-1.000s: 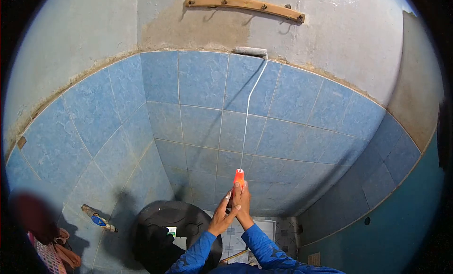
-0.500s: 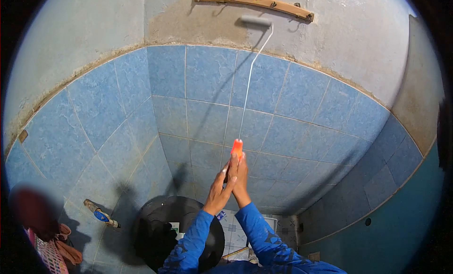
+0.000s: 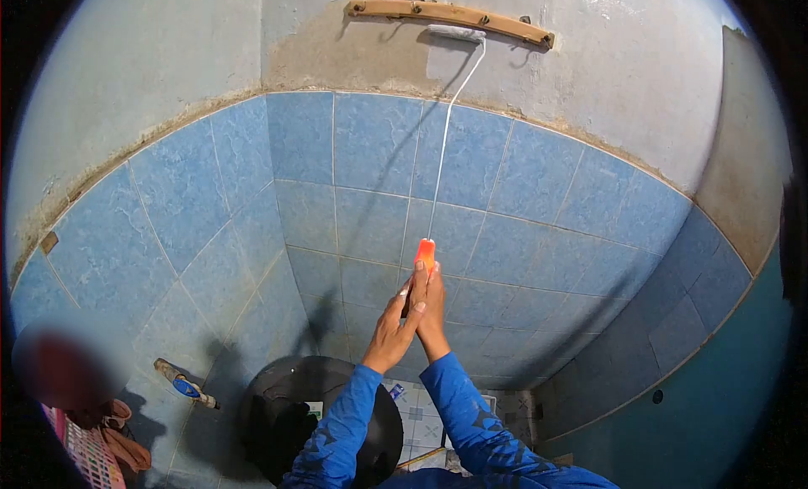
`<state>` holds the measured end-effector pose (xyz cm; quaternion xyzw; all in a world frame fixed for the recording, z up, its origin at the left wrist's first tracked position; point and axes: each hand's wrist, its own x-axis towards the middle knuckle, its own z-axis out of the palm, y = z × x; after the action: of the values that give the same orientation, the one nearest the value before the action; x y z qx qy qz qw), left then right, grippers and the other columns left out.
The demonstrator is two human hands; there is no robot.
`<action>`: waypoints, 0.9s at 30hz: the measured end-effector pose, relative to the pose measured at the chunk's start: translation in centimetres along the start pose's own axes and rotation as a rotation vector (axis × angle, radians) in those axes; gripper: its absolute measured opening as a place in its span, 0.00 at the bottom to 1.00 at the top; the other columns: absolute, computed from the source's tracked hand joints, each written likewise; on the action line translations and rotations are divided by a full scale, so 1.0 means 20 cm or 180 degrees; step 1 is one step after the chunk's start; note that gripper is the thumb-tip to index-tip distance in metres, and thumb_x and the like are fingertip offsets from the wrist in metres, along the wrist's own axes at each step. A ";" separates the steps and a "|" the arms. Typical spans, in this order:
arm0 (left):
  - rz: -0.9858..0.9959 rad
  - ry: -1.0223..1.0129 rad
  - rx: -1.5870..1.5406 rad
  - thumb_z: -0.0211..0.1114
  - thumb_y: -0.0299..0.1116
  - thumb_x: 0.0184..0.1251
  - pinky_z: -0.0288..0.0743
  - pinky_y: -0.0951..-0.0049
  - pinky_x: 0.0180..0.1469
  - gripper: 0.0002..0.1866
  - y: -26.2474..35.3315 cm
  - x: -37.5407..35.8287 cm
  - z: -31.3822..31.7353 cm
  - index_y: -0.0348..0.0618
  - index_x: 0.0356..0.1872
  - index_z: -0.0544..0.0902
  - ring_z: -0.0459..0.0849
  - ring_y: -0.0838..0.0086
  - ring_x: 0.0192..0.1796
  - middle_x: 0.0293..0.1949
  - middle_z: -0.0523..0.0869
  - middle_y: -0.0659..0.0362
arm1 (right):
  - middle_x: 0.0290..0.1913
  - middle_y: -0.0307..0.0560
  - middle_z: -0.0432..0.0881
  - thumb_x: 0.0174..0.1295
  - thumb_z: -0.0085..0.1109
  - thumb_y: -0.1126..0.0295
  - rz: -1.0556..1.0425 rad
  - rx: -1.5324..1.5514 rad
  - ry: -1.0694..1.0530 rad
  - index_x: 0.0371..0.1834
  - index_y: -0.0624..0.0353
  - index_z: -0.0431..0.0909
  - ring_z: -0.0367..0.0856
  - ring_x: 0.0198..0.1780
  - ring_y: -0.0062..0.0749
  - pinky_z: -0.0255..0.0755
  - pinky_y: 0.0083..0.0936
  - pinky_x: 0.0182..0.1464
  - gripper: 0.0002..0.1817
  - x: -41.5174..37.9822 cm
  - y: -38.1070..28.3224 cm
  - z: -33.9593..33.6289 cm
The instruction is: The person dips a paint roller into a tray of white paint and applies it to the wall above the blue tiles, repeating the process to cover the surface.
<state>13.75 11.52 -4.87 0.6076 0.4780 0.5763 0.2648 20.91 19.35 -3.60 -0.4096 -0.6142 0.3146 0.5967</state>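
A paint roller [image 3: 443, 156] with a long thin metal rod reaches up and away from me. Its pale roller sleeve [image 3: 455, 33] lies against the upper wall, just under a wooden rack [image 3: 450, 16] with hooks. The orange grip [image 3: 426, 252] points upward out of my two hands, which press together around its lower part. My right hand [image 3: 431, 312] is wrapped along the right side of the grip. On the left, my left hand [image 3: 392, 333] closes over it. Part of the grip is hidden by the fingers.
Blue tiles [image 3: 374, 135] cover the lower wall below patchy grey and brown plaster [image 3: 353, 60]. At lower left are a black tub [image 3: 389, 422] with dark contents, a tap fitting [image 3: 183, 386] and a pink basket [image 3: 88, 455]. A teal panel [image 3: 656, 434] stands right.
The roller sleeve has risen closer to the rack's lower edge and is no longer blurred. My hands moved slightly up with the grip, still closed on it.
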 end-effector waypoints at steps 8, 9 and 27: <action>-0.0097 0.0019 -0.0038 0.54 0.50 0.76 0.58 0.60 0.75 0.37 -0.13 -0.18 0.03 0.33 0.76 0.59 0.64 0.53 0.76 0.74 0.65 0.41 | 0.29 0.57 0.79 0.75 0.47 0.50 0.0180 -0.0039 0.0002 0.42 0.63 0.70 0.81 0.31 0.47 0.70 0.42 0.34 0.23 -0.21 0.10 0.00; -0.0102 0.0023 -0.0039 0.54 0.50 0.76 0.58 0.60 0.75 0.37 -0.13 -0.17 0.02 0.33 0.76 0.59 0.64 0.53 0.76 0.74 0.65 0.41 | 0.29 0.57 0.79 0.75 0.47 0.50 0.0182 -0.0040 -0.0003 0.42 0.63 0.70 0.81 0.31 0.47 0.70 0.42 0.34 0.23 -0.19 0.10 0.00; -0.0191 0.0007 0.0040 0.54 0.51 0.76 0.57 0.61 0.75 0.36 -0.14 -0.23 -0.03 0.35 0.75 0.61 0.64 0.53 0.76 0.74 0.66 0.42 | 0.27 0.50 0.76 0.76 0.46 0.49 0.0305 0.0143 -0.0134 0.39 0.62 0.70 0.77 0.30 0.39 0.69 0.38 0.34 0.23 -0.25 0.19 0.07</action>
<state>13.03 8.41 -9.28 0.5941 0.4999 0.5657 0.2776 19.83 16.91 -9.37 -0.4183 -0.5992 0.3650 0.5769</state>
